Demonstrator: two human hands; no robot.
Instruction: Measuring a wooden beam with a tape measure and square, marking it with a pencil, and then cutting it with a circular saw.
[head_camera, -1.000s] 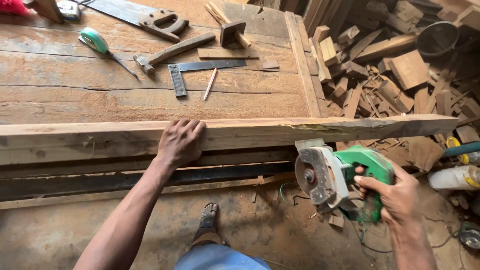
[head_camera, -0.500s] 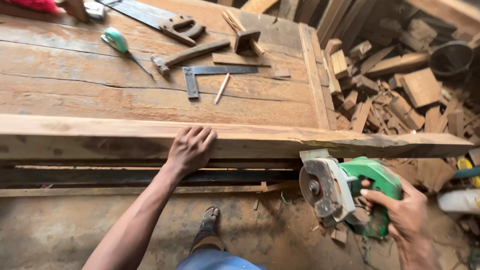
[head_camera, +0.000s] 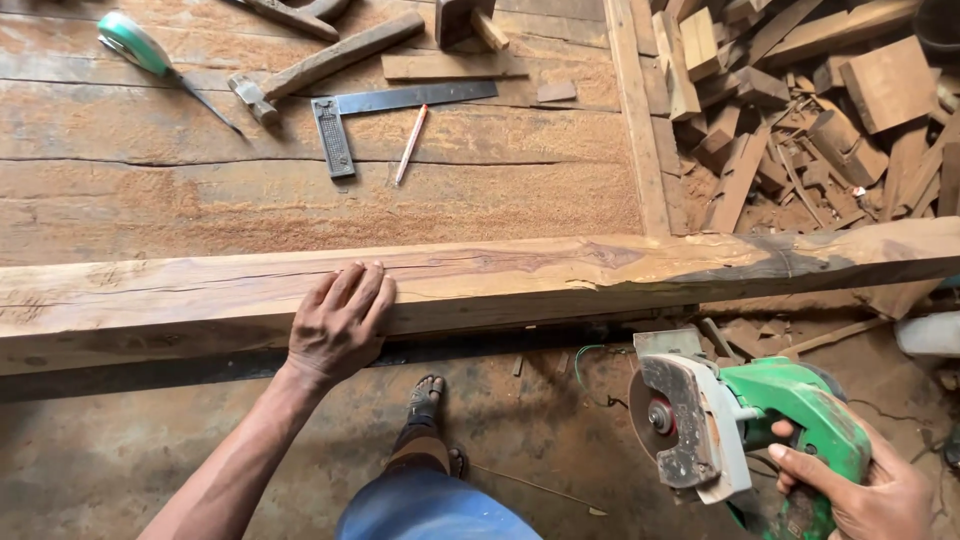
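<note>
A long rough wooden beam (head_camera: 560, 275) lies along the near edge of a dusty workbench (head_camera: 300, 190) and sticks out past its right end. My left hand (head_camera: 338, 322) rests flat on the beam's near edge, fingers spread a little. My right hand (head_camera: 868, 490) grips the handle of a green circular saw (head_camera: 740, 425) held below and in front of the beam, at the lower right. The saw's blade guard faces left and is clear of the wood.
On the bench lie a metal try square (head_camera: 385, 110), a pencil (head_camera: 411, 145), a hammer (head_camera: 320, 65), a green tape measure (head_camera: 135, 42) and a mallet (head_camera: 465, 20). Offcuts (head_camera: 800, 110) pile up at the right. My sandalled foot (head_camera: 425, 400) stands on the dirt floor.
The view has tilted down and closer. My right hand has carried the saw lower and slightly right. My left hand stays on the beam.
</note>
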